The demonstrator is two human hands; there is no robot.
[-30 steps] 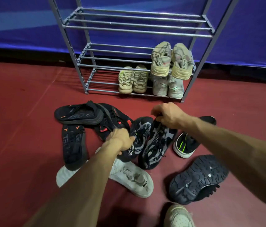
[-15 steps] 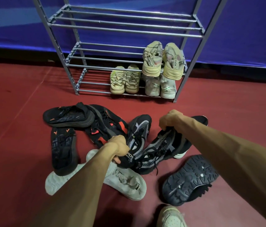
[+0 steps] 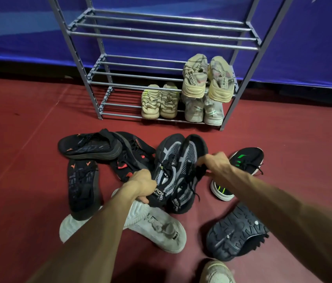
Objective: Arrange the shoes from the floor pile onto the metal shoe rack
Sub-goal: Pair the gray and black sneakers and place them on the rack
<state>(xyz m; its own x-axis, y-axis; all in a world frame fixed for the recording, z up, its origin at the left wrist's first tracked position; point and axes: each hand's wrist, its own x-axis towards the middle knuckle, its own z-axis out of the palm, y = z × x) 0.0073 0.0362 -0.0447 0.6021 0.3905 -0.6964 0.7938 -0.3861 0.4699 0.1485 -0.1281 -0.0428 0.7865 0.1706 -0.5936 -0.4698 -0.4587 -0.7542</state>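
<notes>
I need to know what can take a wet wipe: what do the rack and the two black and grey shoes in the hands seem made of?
The shoe rack looks like grey painted metal tubing: thin round bars with a dull sheen. The black and grey shoes seem to have knit mesh uppers, going by the dotted weave, with matte black soles, probably rubber or foam.

Single head-worn view, looking forward and down, close over floor pile (image 3: 140, 180), rack (image 3: 161, 37) beyond
</notes>
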